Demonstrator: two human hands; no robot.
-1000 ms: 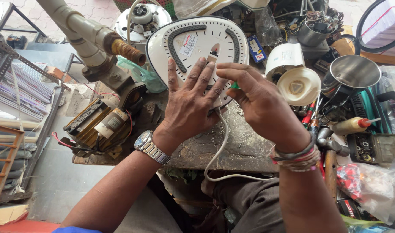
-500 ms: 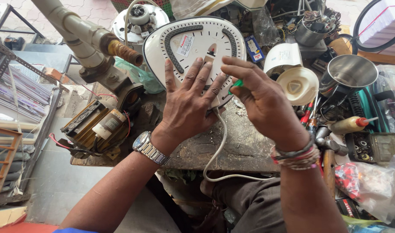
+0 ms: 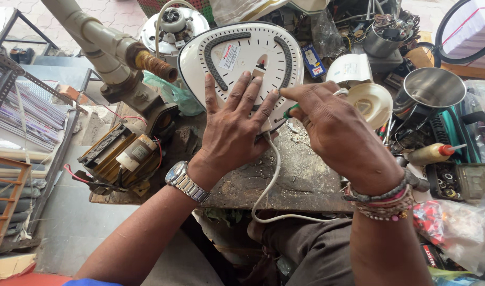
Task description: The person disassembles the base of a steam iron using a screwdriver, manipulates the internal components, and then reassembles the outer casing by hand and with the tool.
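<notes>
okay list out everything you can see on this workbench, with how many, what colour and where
appliance base: one, white with grey strips, bench centre, underside up
cord: one, white, trailing off the bench edge
screwdriver: one, green handle, in right hand
transformer: one, yellowish, left
pipe: one, beige, upper left
steel cup: one, silver, right
squeeze bottle: one, tan, red tip, right
workbench: one, grimy grey
left hand: flat on the base, steel watch
right hand: gripping screwdriver, bead bracelets

The appliance base [image 3: 242, 50] is white with dark grey dotted strips and a red-and-white label, its cord [image 3: 269, 185] white, the screwdriver handle [image 3: 291, 110] green, the wristwatch [image 3: 185, 181] silver, the bracelets [image 3: 383, 204] pink and grey, and the steel cup [image 3: 430, 92] shiny silver.
</notes>
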